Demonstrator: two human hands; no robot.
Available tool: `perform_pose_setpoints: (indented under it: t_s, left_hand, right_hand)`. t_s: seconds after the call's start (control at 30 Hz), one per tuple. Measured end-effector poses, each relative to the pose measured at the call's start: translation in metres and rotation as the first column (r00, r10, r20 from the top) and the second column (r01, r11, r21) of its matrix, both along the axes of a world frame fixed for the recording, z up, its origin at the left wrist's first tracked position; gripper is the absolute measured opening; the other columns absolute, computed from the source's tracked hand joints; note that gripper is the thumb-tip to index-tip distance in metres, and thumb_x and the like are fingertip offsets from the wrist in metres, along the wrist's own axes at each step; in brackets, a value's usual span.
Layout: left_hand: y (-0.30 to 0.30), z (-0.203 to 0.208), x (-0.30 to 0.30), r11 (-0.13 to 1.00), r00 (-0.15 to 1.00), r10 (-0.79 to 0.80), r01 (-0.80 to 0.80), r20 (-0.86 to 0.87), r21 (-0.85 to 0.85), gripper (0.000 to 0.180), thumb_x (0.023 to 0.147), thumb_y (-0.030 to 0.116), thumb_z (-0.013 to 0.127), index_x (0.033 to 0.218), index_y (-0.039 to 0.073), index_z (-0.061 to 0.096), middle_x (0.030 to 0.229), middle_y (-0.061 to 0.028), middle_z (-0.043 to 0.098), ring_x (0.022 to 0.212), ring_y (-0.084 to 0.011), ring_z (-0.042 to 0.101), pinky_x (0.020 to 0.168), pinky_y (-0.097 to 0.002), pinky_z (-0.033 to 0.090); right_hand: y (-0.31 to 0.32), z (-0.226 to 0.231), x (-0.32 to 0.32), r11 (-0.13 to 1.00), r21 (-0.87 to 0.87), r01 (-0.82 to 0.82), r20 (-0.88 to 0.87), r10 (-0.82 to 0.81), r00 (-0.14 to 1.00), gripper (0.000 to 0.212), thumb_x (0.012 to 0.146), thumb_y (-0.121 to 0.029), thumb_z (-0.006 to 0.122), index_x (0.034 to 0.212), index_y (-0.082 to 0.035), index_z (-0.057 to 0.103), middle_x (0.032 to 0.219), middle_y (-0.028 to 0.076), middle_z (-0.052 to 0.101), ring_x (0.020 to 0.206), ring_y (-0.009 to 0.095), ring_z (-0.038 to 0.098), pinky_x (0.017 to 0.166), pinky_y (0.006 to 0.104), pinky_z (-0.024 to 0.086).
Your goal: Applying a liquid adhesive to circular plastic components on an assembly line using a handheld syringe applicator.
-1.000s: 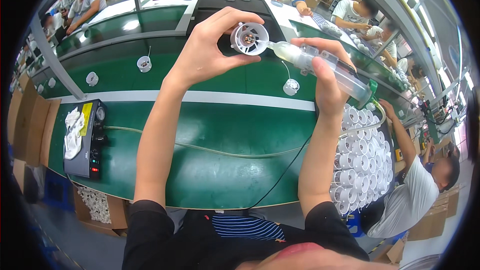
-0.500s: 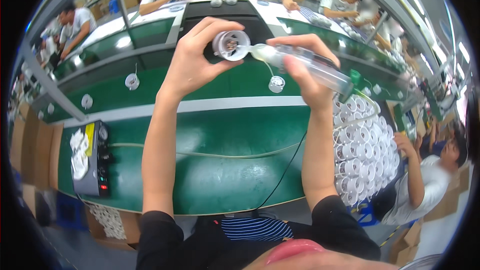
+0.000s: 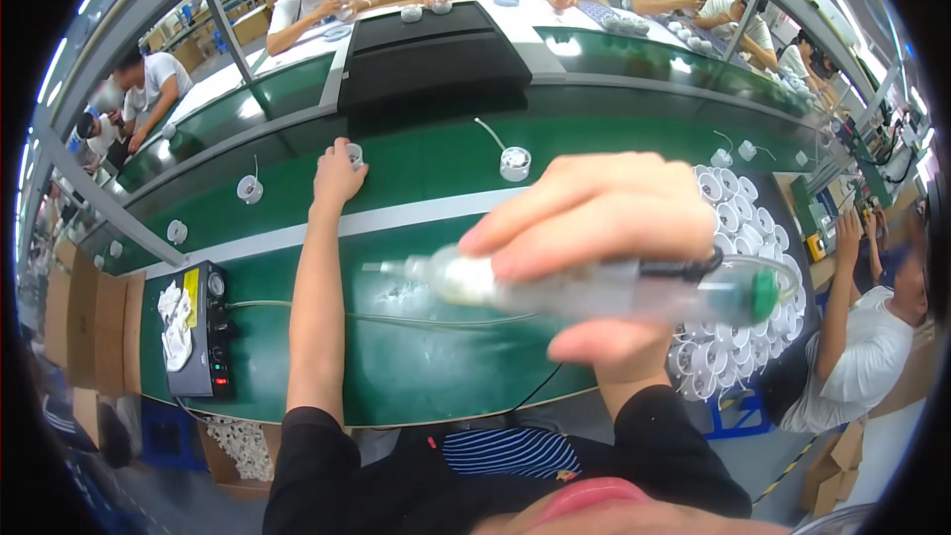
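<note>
My left hand (image 3: 339,178) reaches out over the green belt with its fingers around a small white round plastic housing (image 3: 355,153). The housing appears to be at the belt's surface, partly covered by the hand. Close to the camera, my right hand (image 3: 604,228) grips a clear dispensing syringe (image 3: 594,292) with a green cap at its rear and a thin tube leading off. Its nozzle points left over the green tabletop, and motion blurs it somewhat. A similar white housing (image 3: 514,163) with a wire stands on the belt between the two hands.
At right lies a big cluster of white housings (image 3: 738,277). A black control box (image 3: 203,327) with a white cloth sits at left, its tube crossing the tabletop (image 3: 446,367). Another housing (image 3: 250,188) rests on the belt. Co-workers sit beyond the belt and at right.
My left hand has carried the white housing left and down to the belt, away from the nozzle. The right hand has drawn the syringe back toward me, now nearly level. Belt housings have shifted left.
</note>
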State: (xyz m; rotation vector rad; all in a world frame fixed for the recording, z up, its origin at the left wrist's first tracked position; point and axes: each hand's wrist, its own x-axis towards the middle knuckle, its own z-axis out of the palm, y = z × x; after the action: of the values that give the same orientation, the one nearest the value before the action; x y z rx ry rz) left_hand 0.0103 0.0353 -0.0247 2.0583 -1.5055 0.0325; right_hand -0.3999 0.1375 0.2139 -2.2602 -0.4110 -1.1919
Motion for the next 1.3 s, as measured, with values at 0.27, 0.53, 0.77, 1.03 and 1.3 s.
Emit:
perform_pose_setpoints:
  t_s: [0.27, 0.53, 0.77, 1.03, 1.3]
  left_hand:
    - [-0.008, 0.075, -0.155, 0.744, 0.731, -0.542, 0.647, 0.414, -0.166, 0.055, 0.084, -0.002, 0.065, 0.135, 0.016, 0.062, 0.155, -0.0104, 0.05, 0.141, -0.0342, 0.049, 0.105, -0.0447, 0.054]
    - [-0.049, 0.032, -0.203, 0.739, 0.555, -0.673, 0.531, 0.489, 0.415, 0.033, 0.091, 0.011, 0.066, 0.124, 0.015, 0.069, 0.141, -0.0074, 0.06, 0.125, -0.0309, 0.062, 0.093, -0.0413, 0.059]
    - [0.014, 0.115, -0.141, 0.671, 0.708, -0.693, 0.565, -0.136, -0.481, 0.053, 0.078, 0.007, 0.083, 0.128, 0.004, 0.065, 0.117, -0.0097, 0.07, 0.105, -0.0236, 0.07, 0.094, -0.0333, 0.057]
    - [0.068, 0.178, -0.103, 0.538, 0.405, -0.843, 0.623, -0.355, -0.568, 0.067, 0.083, -0.004, 0.078, 0.143, 0.003, 0.05, 0.135, -0.0072, 0.059, 0.124, -0.0166, 0.059, 0.106, -0.03, 0.05]
    - [0.092, 0.18, -0.094, 0.467, 0.359, -0.884, 0.686, -0.3, -0.557, 0.057, 0.082, -0.005, 0.08, 0.134, 0.001, 0.06, 0.127, -0.0055, 0.062, 0.119, -0.0134, 0.061, 0.105, -0.0287, 0.049]
  right_hand:
    - [0.007, 0.003, -0.008, 0.999, -0.029, 0.024, -0.338, -0.032, 0.941, 0.048, 0.083, -0.04, 0.084, 0.108, 0.001, 0.077, 0.106, 0.017, 0.075, 0.088, 0.032, 0.074, 0.076, 0.0346, 0.059]
    - [0.0, 0.001, -0.014, 0.996, -0.022, 0.084, -0.362, -0.086, 0.928, 0.051, 0.08, -0.035, 0.088, 0.111, 0.003, 0.075, 0.105, 0.017, 0.075, 0.09, 0.033, 0.075, 0.08, 0.0367, 0.059]
    - [-0.052, -0.01, -0.006, 0.926, 0.097, 0.365, -0.059, -0.361, 0.931, 0.046, 0.084, -0.027, 0.077, 0.116, 0.004, 0.072, 0.113, 0.017, 0.074, 0.087, 0.022, 0.071, 0.075, 0.031, 0.056]
    - [-0.08, -0.034, 0.013, 0.888, 0.392, 0.241, -0.034, -0.248, 0.968, 0.057, 0.091, -0.032, 0.064, 0.131, 0.009, 0.06, 0.122, 0.029, 0.067, 0.082, 0.026, 0.068, 0.077, 0.0339, 0.056]
    - [-0.077, -0.049, 0.036, 0.865, 0.375, 0.332, -0.05, -0.339, 0.94, 0.054, 0.093, -0.032, 0.066, 0.128, 0.009, 0.061, 0.118, 0.027, 0.069, 0.087, 0.027, 0.07, 0.079, 0.0355, 0.057]
